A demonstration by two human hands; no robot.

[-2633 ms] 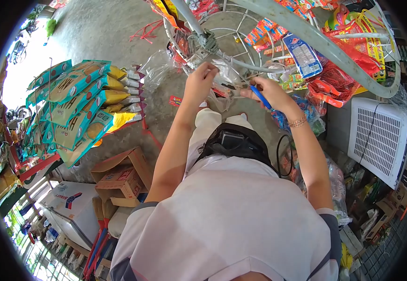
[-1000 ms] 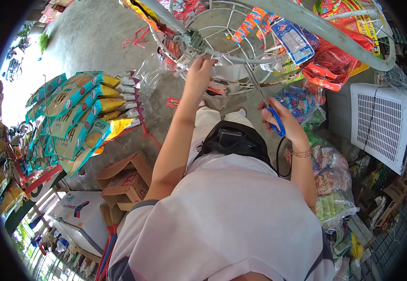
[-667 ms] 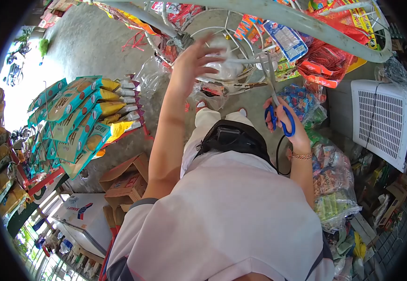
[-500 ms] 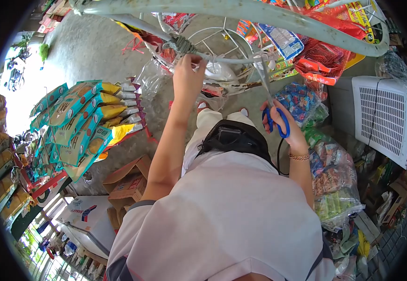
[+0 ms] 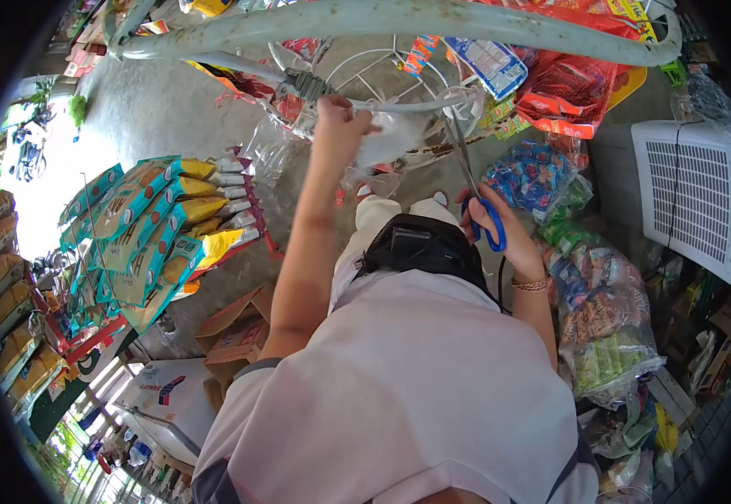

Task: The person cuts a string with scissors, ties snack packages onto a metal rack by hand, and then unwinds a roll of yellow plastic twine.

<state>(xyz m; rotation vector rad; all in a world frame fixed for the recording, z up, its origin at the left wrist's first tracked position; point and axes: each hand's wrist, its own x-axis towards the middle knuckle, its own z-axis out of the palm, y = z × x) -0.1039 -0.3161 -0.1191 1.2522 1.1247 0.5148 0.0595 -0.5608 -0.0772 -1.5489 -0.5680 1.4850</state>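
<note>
My left hand (image 5: 342, 128) is raised beside the pale metal rack's tube (image 5: 416, 107), just under a grey wrapped joint (image 5: 305, 84). Its fingers are pinched at the edge of a thin white plastic bag (image 5: 399, 137), though the exact grip is partly hidden. In my right hand (image 5: 507, 239) is a pair of scissors (image 5: 485, 220) with blue handles, fingers through the loops. Its blades point up and away, their tips close to a whitish strip (image 5: 470, 99) tied round the tube.
Colourful packets (image 5: 563, 84) hang from the rack at right. Bagged snacks (image 5: 601, 311) and a white grille-fronted appliance (image 5: 691, 197) stand on the right. Teal packages (image 5: 134, 235) are stacked at left, near a cardboard box (image 5: 239, 332) and a white chest (image 5: 164, 399).
The rack has shifted slightly up in view. My left hand has moved a little right along the tube, beside the white plastic. The scissors have come slightly left with their blades nearer the tube.
</note>
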